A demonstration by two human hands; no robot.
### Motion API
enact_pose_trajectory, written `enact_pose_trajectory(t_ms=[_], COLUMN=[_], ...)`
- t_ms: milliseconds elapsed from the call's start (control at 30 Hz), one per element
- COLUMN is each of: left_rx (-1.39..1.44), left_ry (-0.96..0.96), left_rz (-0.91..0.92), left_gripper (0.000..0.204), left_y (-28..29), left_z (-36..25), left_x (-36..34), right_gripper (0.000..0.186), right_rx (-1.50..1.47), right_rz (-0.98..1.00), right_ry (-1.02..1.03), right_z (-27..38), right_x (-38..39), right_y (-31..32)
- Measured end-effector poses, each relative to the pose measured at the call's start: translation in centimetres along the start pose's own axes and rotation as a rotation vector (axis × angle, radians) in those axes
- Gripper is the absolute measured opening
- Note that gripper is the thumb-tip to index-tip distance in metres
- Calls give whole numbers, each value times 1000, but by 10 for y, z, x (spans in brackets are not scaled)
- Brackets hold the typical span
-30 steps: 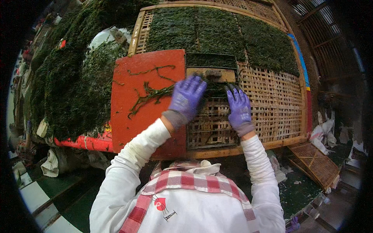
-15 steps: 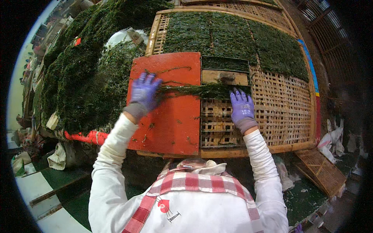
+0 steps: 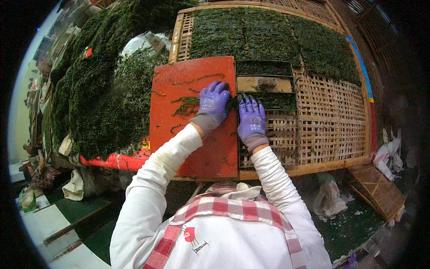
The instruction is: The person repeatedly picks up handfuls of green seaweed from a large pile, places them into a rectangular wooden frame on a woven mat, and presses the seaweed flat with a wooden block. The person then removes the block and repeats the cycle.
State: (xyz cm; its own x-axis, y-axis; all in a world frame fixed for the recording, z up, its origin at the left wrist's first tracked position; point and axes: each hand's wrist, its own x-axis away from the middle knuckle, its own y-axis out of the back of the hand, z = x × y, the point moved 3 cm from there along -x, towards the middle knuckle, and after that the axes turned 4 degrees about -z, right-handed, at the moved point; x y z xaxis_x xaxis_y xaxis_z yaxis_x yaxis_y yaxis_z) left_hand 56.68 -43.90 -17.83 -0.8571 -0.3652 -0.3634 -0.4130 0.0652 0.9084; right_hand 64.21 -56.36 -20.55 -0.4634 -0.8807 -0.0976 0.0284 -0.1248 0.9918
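My left hand [image 3: 213,102] in a purple glove is at the red board's right part, its fingers curled on dark green seaweed strands, with more loose strands [image 3: 183,105] beside it on the board [image 3: 192,150]. My right hand [image 3: 251,117] rests just right of it, fingers extended, fingertips on the seaweed at the left end of the lower band [image 3: 277,101] in a metal frame [image 3: 294,107]. That frame lies on a woven bamboo rack [image 3: 331,121] and holds a wooden bar [image 3: 248,83] with a knob, with another seaweed band [image 3: 264,68] above it.
A big seaweed heap [image 3: 94,98] lies left, over a red roll [image 3: 103,162]. Pressed seaweed sheets [image 3: 268,36] cover the rack's far part. A leaning woven tray [image 3: 371,190] and white sacks [image 3: 389,152] are at the right, a pale sack [image 3: 74,188] lower left.
My left hand went out to the red board's left, then came back right with strands to beside my right hand. My right hand has shifted left along the seaweed band since half a second ago.
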Motion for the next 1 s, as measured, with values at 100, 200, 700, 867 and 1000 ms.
enact_pose_trajectory(t_ms=[100, 200, 700, 867, 1000], left_rx=[-130, -148, 225, 127, 252], left_ry=[46, 103, -188, -344, -170], left_rz=[152, 436, 642, 439, 300], left_gripper=[22, 23, 33, 32, 33], left_y=[-1, 4, 21, 60, 57], left_z=[-9, -16, -145, -156, -78], left_x=[-9, -20, -146, -190, -133], right_gripper=[53, 53, 40, 40, 42], right_rx=[-2, 13, -201, -186, -113], right_rz=[10, -30, -12, 21, 20], right_ry=[-19, -25, -55, -84, -34], right_z=[1, 1, -2, -2, -2], right_x=[-1, -1, 5, 3, 4], right_y=[1, 0, 2, 4, 21])
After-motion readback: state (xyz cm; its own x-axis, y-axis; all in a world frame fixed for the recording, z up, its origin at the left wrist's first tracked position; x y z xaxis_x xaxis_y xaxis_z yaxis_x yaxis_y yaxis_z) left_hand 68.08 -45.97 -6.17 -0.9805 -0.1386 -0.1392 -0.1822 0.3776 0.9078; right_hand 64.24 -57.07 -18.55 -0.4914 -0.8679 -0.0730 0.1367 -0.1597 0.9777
